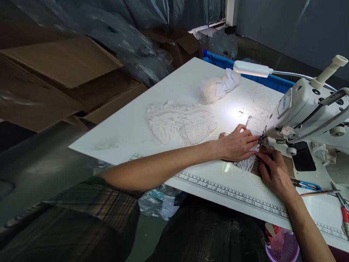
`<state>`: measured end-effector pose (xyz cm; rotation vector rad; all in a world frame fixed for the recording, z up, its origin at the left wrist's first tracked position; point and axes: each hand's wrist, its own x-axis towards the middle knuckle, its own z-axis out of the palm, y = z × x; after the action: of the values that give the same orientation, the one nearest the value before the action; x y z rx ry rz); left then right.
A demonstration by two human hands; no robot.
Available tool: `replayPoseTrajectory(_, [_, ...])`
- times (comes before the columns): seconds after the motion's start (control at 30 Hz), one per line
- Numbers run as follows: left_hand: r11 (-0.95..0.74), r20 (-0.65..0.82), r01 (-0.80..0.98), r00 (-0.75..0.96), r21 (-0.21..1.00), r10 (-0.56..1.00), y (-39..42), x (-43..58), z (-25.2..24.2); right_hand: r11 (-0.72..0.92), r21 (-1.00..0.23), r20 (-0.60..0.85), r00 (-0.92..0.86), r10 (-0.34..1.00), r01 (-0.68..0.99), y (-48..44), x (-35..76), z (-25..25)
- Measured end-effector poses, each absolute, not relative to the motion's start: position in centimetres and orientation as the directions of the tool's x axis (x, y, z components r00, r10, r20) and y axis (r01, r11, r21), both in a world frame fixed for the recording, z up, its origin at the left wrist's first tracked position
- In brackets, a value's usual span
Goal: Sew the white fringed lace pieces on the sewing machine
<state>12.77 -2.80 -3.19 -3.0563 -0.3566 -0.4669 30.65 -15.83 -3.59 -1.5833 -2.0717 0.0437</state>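
Under the white sewing machine (297, 105) lies a piece of white fringed lace (247, 163), at the presser foot (262, 141). My left hand (237, 145) rests flat over the lace with its fingers stretched toward the foot. Just right of it, my right hand (275, 171) has thumb and forefinger closed at the lace edge, the other fingers curled. The hands partly hide the lace and the needle area. More white lace pieces (180, 122) lie in a heap left of my left hand. Behind the foot, another stretch of lace (259, 103) spreads on the table.
A wrapped white bundle (218, 89) sits at the back of the white table (128, 134), near a lit lamp (252, 69). On the right lie a black phone (304, 156), blue thread snips (309, 185) and red-handled scissors (344, 214). Cardboard boxes (62, 72) stand at left.
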Motion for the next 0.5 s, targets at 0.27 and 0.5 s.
replayPoseTrajectory(0.27, [-0.985,0.429,0.158,0.897,-0.076,0.110,-2.65,12.77,-3.60,0.317,-0.290,0.415,-0.180,0.892,0.903,-15.84,30.49,-3.53])
replayPoseTrajectory(0.5, [-0.987,0.459,0.154,0.881,-0.056,0.111,-2.45,12.50,-3.68,0.312,-0.271,0.390,-0.193,0.901,0.910,-15.83,30.39,-3.28])
